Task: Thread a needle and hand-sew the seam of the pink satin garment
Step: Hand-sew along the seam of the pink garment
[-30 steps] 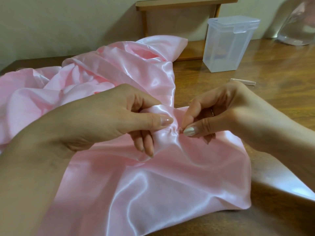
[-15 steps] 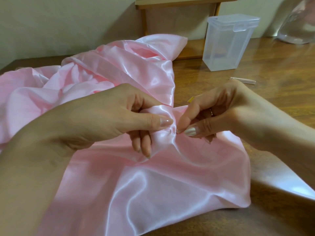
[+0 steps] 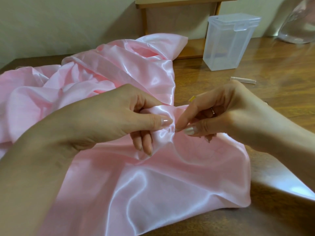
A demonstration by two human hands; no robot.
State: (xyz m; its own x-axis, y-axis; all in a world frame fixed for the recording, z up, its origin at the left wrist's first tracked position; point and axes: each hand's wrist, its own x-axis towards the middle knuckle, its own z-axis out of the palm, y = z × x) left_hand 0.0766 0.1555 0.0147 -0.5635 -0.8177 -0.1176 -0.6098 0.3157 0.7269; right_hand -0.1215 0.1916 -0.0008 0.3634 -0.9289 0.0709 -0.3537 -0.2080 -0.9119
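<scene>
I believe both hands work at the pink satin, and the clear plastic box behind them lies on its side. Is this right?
Not quite: the head view shows the clear plastic box standing upright. The left hand and right hand do work at the pink satin.

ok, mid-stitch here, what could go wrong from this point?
1. The needle pinched by the right hand points at the left hand, whose thumb and fingers grip the fold right there: a fast push could prick them.
2. The pink satin garment is bunched tight at the stitch, so the seam may pucker.
3. The small clear tube lies on the table just behind the right hand; pulling back could knock it.
</scene>
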